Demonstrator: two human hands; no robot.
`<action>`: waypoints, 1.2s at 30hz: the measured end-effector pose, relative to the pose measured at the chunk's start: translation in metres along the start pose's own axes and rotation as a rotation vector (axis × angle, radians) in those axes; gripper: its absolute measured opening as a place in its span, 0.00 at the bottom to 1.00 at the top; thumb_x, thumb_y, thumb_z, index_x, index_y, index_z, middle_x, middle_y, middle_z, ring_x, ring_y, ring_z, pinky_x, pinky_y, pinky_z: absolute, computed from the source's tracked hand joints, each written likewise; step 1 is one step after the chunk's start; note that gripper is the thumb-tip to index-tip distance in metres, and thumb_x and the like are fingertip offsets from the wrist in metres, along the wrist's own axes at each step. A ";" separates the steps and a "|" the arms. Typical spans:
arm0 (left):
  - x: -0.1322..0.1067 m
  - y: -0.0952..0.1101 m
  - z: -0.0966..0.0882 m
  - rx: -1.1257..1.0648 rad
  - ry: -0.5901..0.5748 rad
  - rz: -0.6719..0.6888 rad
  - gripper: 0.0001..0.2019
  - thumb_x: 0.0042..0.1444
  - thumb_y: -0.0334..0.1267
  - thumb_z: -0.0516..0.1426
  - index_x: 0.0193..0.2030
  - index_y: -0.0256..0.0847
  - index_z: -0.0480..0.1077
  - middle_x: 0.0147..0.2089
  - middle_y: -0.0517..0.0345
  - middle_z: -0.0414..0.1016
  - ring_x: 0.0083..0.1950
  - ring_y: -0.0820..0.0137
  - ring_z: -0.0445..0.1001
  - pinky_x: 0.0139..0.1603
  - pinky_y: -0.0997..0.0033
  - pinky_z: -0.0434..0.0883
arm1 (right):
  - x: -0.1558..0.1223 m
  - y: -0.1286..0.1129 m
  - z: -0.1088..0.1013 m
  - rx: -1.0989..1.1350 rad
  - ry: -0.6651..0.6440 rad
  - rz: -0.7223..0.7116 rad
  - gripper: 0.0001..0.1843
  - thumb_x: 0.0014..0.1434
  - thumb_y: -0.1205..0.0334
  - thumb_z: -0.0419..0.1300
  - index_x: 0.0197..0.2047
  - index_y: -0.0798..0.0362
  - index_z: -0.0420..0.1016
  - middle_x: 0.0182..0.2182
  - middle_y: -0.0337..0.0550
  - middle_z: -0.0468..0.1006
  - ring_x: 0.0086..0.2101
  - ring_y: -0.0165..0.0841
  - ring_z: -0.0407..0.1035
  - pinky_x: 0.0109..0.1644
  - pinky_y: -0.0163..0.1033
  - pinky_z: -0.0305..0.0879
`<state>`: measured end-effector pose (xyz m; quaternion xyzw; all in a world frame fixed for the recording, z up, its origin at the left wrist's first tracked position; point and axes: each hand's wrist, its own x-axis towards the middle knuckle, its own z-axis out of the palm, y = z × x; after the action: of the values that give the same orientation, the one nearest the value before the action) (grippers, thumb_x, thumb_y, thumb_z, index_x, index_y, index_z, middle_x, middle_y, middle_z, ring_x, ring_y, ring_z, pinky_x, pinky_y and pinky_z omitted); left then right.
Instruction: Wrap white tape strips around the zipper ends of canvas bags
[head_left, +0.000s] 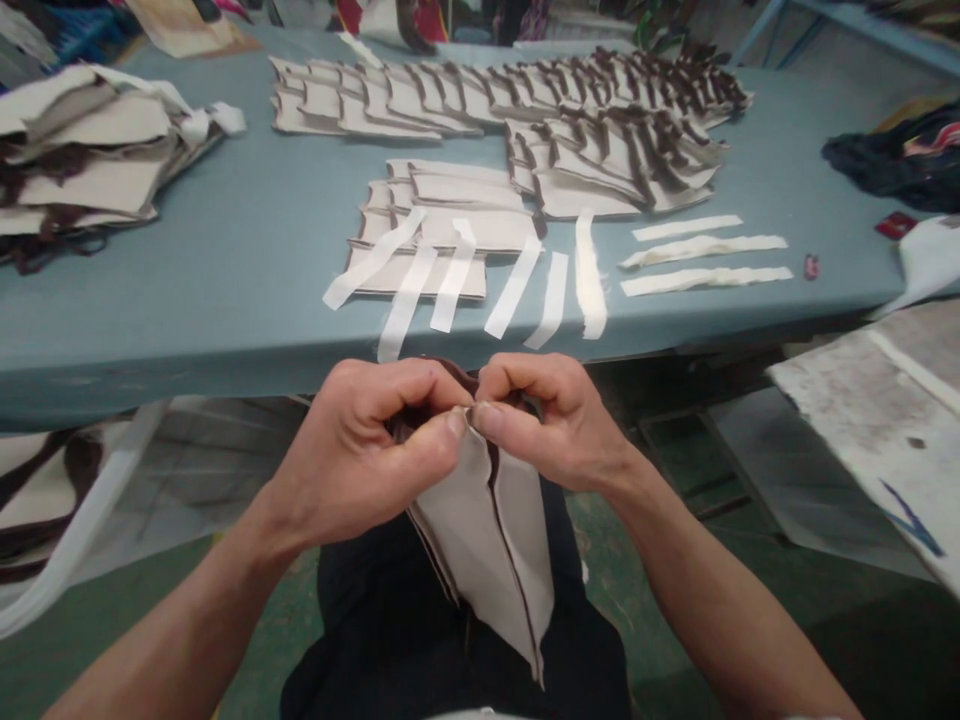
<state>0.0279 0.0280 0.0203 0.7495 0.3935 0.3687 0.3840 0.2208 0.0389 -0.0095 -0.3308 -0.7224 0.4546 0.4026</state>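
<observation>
Between my two hands hangs a folded leather piece (480, 520), pale beige on the side facing me with dark brown edges. My left hand (375, 440) pinches its top edge between thumb and bent fingers. From the other side my right hand (544, 415) pinches the same edge, the two thumbs almost touching. A dark seam line runs down the piece to a point over my lap. Just beyond my hands, white tape strips (409, 300) hang over the table's front edge. The fingertips behind the leather are hidden.
A blue-green covered table (225, 270) spans the view. On it lie overlapping rows of beige pieces (420, 95), a smaller stack (465, 220), a heap (97, 140) at left and loose strips (705, 250) at right. A stained board (892, 390) juts in at right.
</observation>
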 end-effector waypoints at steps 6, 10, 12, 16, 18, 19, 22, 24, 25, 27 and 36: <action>-0.006 -0.010 -0.002 -0.161 -0.076 -0.129 0.08 0.56 0.31 0.58 0.27 0.38 0.75 0.23 0.66 0.70 0.23 0.79 0.64 0.22 0.81 0.61 | -0.002 0.002 0.001 -0.080 -0.022 -0.057 0.10 0.56 0.66 0.64 0.25 0.53 0.68 0.22 0.30 0.63 0.22 0.22 0.53 0.24 0.30 0.49; -0.011 -0.019 -0.006 -0.335 -0.177 -0.222 0.03 0.56 0.33 0.63 0.32 0.38 0.77 0.29 0.64 0.75 0.28 0.77 0.70 0.26 0.82 0.67 | -0.006 0.001 0.002 -0.119 -0.020 -0.055 0.10 0.58 0.66 0.64 0.26 0.53 0.69 0.22 0.30 0.66 0.23 0.22 0.56 0.25 0.30 0.51; -0.011 -0.024 -0.009 -0.351 -0.206 -0.241 0.04 0.56 0.33 0.65 0.32 0.38 0.76 0.29 0.64 0.76 0.28 0.77 0.70 0.28 0.82 0.68 | -0.008 0.001 0.002 -0.115 -0.035 -0.050 0.11 0.60 0.66 0.64 0.27 0.54 0.70 0.23 0.31 0.67 0.23 0.22 0.58 0.26 0.30 0.53; -0.010 -0.028 -0.012 -0.233 -0.241 -0.187 0.08 0.61 0.35 0.63 0.30 0.39 0.75 0.29 0.64 0.75 0.28 0.77 0.69 0.28 0.81 0.67 | -0.015 0.000 0.004 -0.136 -0.055 -0.036 0.08 0.63 0.67 0.63 0.31 0.54 0.72 0.26 0.32 0.70 0.26 0.23 0.61 0.31 0.30 0.58; -0.012 -0.026 -0.013 -0.097 -0.240 -0.133 0.07 0.62 0.34 0.61 0.32 0.40 0.75 0.29 0.66 0.75 0.27 0.78 0.69 0.27 0.81 0.65 | -0.018 -0.001 0.007 -0.170 -0.032 -0.041 0.07 0.63 0.69 0.62 0.31 0.55 0.73 0.26 0.32 0.71 0.26 0.23 0.62 0.33 0.30 0.58; -0.013 -0.024 -0.014 -0.023 -0.236 -0.100 0.07 0.63 0.34 0.61 0.33 0.40 0.76 0.28 0.66 0.75 0.27 0.78 0.69 0.27 0.81 0.64 | -0.020 -0.001 0.008 -0.181 -0.017 -0.041 0.07 0.62 0.70 0.62 0.31 0.55 0.73 0.26 0.32 0.71 0.26 0.23 0.62 0.33 0.30 0.59; -0.017 -0.018 -0.017 0.160 -0.228 -0.001 0.05 0.63 0.32 0.59 0.36 0.41 0.75 0.29 0.67 0.76 0.26 0.78 0.70 0.27 0.79 0.63 | -0.021 -0.002 0.012 -0.184 0.004 -0.006 0.05 0.60 0.70 0.62 0.31 0.55 0.75 0.26 0.33 0.73 0.27 0.24 0.64 0.34 0.31 0.59; -0.022 -0.017 -0.019 0.246 -0.226 0.059 0.04 0.64 0.31 0.58 0.38 0.41 0.75 0.30 0.67 0.77 0.27 0.78 0.72 0.27 0.79 0.63 | -0.020 -0.004 0.015 -0.178 -0.004 0.042 0.05 0.59 0.70 0.62 0.31 0.55 0.76 0.26 0.33 0.73 0.27 0.24 0.65 0.34 0.31 0.59; -0.024 -0.017 -0.020 0.284 -0.225 0.090 0.05 0.65 0.30 0.58 0.40 0.42 0.75 0.31 0.67 0.78 0.27 0.78 0.73 0.28 0.78 0.64 | -0.019 -0.004 0.016 -0.171 -0.013 0.070 0.05 0.59 0.69 0.61 0.31 0.56 0.76 0.26 0.33 0.73 0.27 0.24 0.65 0.34 0.31 0.59; -0.029 -0.019 -0.021 0.356 -0.210 0.157 0.05 0.67 0.30 0.57 0.43 0.43 0.74 0.33 0.66 0.79 0.29 0.76 0.76 0.31 0.78 0.66 | -0.018 -0.005 0.018 -0.140 -0.030 0.125 0.06 0.59 0.68 0.60 0.30 0.55 0.76 0.25 0.32 0.72 0.26 0.24 0.63 0.33 0.31 0.58; -0.037 -0.027 -0.019 0.478 -0.141 0.439 0.06 0.69 0.29 0.54 0.42 0.40 0.72 0.33 0.59 0.80 0.30 0.70 0.78 0.32 0.72 0.69 | -0.016 -0.002 0.030 0.229 -0.062 0.315 0.08 0.57 0.60 0.60 0.27 0.53 0.71 0.22 0.32 0.64 0.24 0.26 0.56 0.27 0.32 0.54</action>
<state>-0.0127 0.0115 -0.0038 0.9089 0.2706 0.2871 0.1349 0.2016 0.0129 -0.0197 -0.3776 -0.6173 0.6012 0.3389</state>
